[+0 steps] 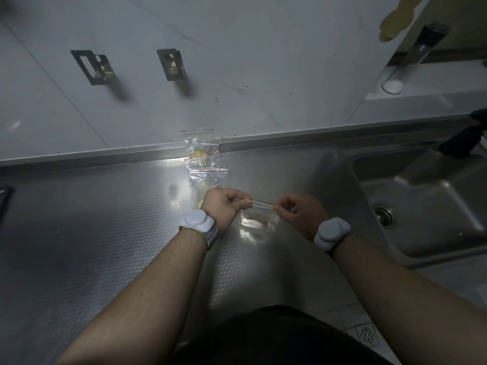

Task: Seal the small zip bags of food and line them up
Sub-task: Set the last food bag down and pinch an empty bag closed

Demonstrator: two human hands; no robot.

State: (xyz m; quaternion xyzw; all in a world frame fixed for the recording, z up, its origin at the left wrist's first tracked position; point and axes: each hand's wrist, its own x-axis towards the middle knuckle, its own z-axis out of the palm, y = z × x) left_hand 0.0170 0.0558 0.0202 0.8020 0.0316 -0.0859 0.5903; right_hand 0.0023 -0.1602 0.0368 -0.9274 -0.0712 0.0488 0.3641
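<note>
Above the table [105,219], near the sink [421,196], you held one small zip bag [259,219] by its top strip, your left hand [224,206] and right hand [300,214] each pinching an end. Pressed unevenly, the strip could have stayed part open, I judged. It was clear and crinkled, with a red line; its contents were hard to make out. Other bags [204,164] lay in a row toward the wall.
</note>
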